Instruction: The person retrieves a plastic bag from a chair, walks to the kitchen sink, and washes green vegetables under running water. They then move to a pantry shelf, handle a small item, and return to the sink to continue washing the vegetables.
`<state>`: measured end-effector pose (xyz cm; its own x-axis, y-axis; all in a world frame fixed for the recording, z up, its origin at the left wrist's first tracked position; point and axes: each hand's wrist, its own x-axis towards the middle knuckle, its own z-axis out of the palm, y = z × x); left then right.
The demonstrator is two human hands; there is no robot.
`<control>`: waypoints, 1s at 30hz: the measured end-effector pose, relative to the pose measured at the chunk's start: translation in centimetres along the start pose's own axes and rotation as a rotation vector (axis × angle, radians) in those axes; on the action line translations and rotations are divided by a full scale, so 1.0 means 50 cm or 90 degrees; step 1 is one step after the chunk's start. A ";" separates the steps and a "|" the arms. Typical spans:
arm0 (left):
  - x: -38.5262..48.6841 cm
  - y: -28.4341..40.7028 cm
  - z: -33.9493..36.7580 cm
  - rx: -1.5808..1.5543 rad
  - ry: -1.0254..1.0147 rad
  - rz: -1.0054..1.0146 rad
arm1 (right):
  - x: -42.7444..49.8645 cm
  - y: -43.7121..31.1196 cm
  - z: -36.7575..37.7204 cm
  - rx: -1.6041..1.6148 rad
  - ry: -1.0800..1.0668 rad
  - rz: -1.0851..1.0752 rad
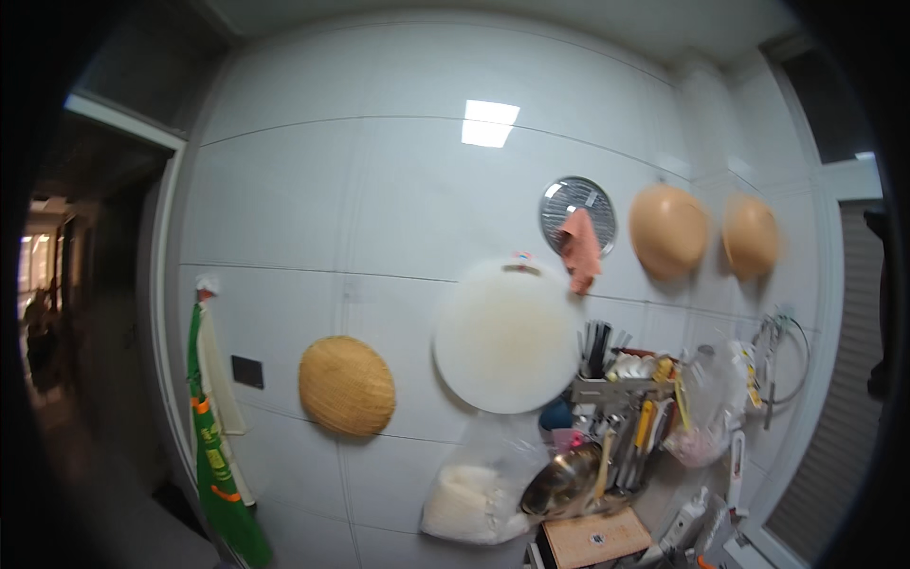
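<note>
Neither of my hands is in view. Before me is a tiled kitchen wall with a large round white cutting board (506,341) hung on it. To its left hangs a woven bamboo basket (347,385), its rounded side towards me. Above the board a round metal tray (576,203) is partly covered by a pink cloth (581,249). Two tan gourd-like ladles or bowls, a larger one (668,231) and a smaller one (751,236), hang further right. Below them a metal rack (618,390) carries chopsticks (598,348) and several knives and utensils.
A green apron (217,469) hangs beside the doorway at the left. Low on the wall are a clear plastic bag (469,498) with pale contents, a metal pan (565,480) and a wooden-topped box (597,538). Another plastic bag (704,405) hangs right of the rack, near a window frame (800,427).
</note>
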<state>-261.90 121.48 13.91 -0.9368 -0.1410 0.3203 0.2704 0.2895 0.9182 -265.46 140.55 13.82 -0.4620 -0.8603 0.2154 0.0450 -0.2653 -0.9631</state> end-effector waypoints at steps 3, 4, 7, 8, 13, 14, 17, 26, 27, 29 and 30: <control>0.000 0.011 -0.008 0.069 -0.037 0.004 | 0.004 0.061 -0.030 0.011 0.032 0.023; 0.002 0.015 -0.015 0.098 -0.069 -0.057 | 0.010 0.090 -0.044 0.029 0.006 0.025; 0.004 0.030 -0.019 0.127 -0.084 -0.077 | 0.102 0.189 -0.074 0.585 0.002 0.237; 0.006 0.035 -0.016 0.114 -0.082 -0.075 | 0.092 0.210 -0.084 0.600 -0.013 0.223; 0.015 0.060 0.007 0.020 -0.093 -0.090 | 0.086 0.236 -0.102 0.603 -0.024 0.169; 0.017 0.065 0.012 -0.024 -0.096 -0.110 | 0.081 0.229 -0.099 0.597 0.015 0.164; 0.023 0.075 0.018 0.077 -0.100 -0.112 | 0.072 0.203 -0.095 0.650 -0.032 0.130; 0.039 0.059 0.040 0.088 -0.143 -0.073 | 0.046 0.179 -0.112 0.605 0.021 0.136; 0.041 0.055 0.042 0.080 -0.145 -0.072 | 0.045 0.178 -0.112 0.608 0.023 0.134; 0.045 0.048 0.048 0.072 -0.152 -0.066 | 0.040 0.174 -0.115 0.593 0.052 0.129; 0.047 0.045 0.051 0.068 -0.155 -0.062 | 0.037 0.172 -0.117 0.585 0.067 0.126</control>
<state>-264.07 124.21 16.12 -0.9865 0.0547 0.1541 0.1632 0.3857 0.9081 -271.10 139.23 5.01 -0.4465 -0.8948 0.0030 0.7906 -0.3960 -0.4671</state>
